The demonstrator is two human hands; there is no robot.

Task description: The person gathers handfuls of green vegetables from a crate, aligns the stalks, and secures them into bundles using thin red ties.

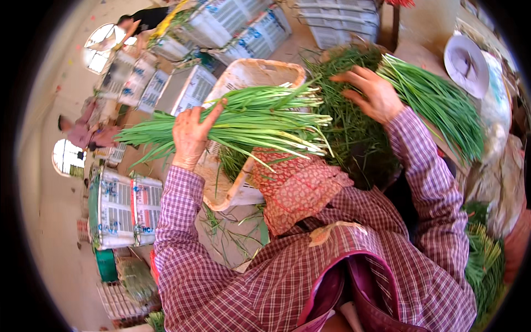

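Note:
A loose bunch of long green garlic chives (257, 120) with pale stem ends lies across my left hand (193, 135), whose thumb rests over the leaves. The stem ends point right, over a white plastic basket (232, 195) and the red patterned cloth (298, 182) on my lap. My right hand (369, 93), fingers spread and holding nothing, hovers over a heap of loose green trimmings (352, 133). Just right of it lies another bunch of chives (435, 103), its pale ends towards the hand.
Stacked white crates stand ahead (340, 20) and at left (120, 207). Fallen leaves litter the floor (232, 245) beside my lap. A pale hat (466, 64) sits at right near plastic sacks (495, 108). More greens (483, 265) lie at lower right. Two people are at the far left.

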